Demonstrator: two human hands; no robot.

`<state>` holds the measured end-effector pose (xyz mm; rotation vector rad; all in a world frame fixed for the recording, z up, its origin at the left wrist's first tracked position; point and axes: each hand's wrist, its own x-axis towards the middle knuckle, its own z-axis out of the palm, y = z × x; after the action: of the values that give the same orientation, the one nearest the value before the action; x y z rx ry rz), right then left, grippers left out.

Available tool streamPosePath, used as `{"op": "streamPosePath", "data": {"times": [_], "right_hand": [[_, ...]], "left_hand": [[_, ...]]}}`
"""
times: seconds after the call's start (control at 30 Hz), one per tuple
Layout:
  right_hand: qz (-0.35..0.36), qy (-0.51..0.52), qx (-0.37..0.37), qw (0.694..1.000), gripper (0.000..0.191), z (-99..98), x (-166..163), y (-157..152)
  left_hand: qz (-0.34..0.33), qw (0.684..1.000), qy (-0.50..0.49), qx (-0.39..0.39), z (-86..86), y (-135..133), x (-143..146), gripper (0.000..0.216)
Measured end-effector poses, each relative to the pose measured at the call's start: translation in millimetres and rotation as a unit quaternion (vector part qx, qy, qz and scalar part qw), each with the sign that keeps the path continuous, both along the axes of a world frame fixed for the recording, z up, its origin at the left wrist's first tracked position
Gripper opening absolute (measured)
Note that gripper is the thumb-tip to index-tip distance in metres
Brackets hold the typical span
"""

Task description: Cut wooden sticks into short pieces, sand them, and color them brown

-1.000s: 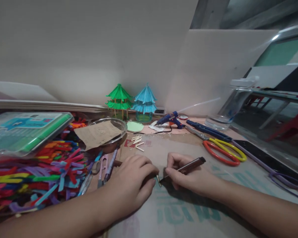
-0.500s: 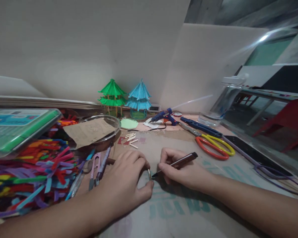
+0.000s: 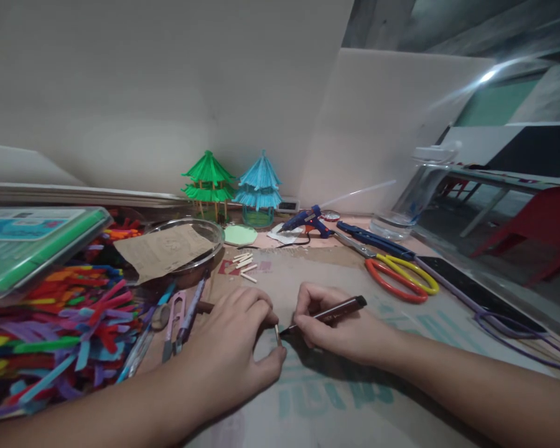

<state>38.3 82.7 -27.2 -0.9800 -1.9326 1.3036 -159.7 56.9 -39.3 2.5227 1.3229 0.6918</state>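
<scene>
Between the thumb and fingers of my left hand (image 3: 242,336) is a short pale wooden stick (image 3: 277,335), held close to the cardboard (image 3: 326,386). My right hand (image 3: 336,323) is closed round a dark marker pen (image 3: 336,310), whose black tip points left and meets or nearly meets the stick. Several similar short sticks (image 3: 245,262) lie loose on the cardboard beyond my left hand. A green two-tiered pavilion model (image 3: 208,183) and a blue one (image 3: 260,186) stand at the back, by the pale upright board.
On the left are a heap of coloured fuzzy strips (image 3: 60,336), a plastic case (image 3: 37,242) and a round dish (image 3: 217,233) under brown paper. A glue gun (image 3: 305,219), scissors (image 3: 396,280), a blue cutter (image 3: 376,239), a phone (image 3: 480,292) and a clear jug (image 3: 408,199) stand or lie right.
The marker's tip has moved slightly up and left along the stick. The view has shifted a little; both hands keep their grips.
</scene>
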Motion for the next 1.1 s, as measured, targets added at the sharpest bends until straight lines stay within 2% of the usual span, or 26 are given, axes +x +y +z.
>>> {"op": "streamPosePath", "data": {"times": [0.1,0.2,0.27,0.33,0.4,0.5,0.87,1.1], "right_hand": [[-0.004,-0.009,0.004,1.0,0.014,-0.8,-1,0],[-0.002,-0.009,-0.01,1.0,0.013,-1.1,-1,1],[-0.003,-0.011,-0.006,1.0,0.013,-1.6,0,1],[-0.006,-0.012,0.003,1.0,0.013,-2.2,0,1],[-0.011,-0.008,0.004,1.0,0.014,-2.5,0,1],[-0.02,0.008,-0.001,1.0,0.015,-1.5,0,1],[-0.017,0.042,-0.021,0.999,0.016,3.8,2,2],[-0.011,0.019,0.008,1.0,0.013,1.7,3,1]], "left_hand": [[-0.003,1.0,0.003,0.0,0.3,0,0,0.016],[-0.002,1.0,0.009,0.014,3.7,-2,-2,0.028],[-0.025,0.997,0.039,0.066,6.7,-5,-4,0.024],[-0.073,0.983,0.092,0.139,8.4,-8,-6,0.004],[-0.11,0.965,0.134,0.196,8.2,-10,-8,0.016],[-0.118,0.956,0.14,0.228,5.5,-12,-10,0.022],[-0.12,0.972,0.106,0.172,8.2,-10,-11,0.025],[-0.125,0.973,0.115,0.156,9.9,-10,-9,0.029]]}}
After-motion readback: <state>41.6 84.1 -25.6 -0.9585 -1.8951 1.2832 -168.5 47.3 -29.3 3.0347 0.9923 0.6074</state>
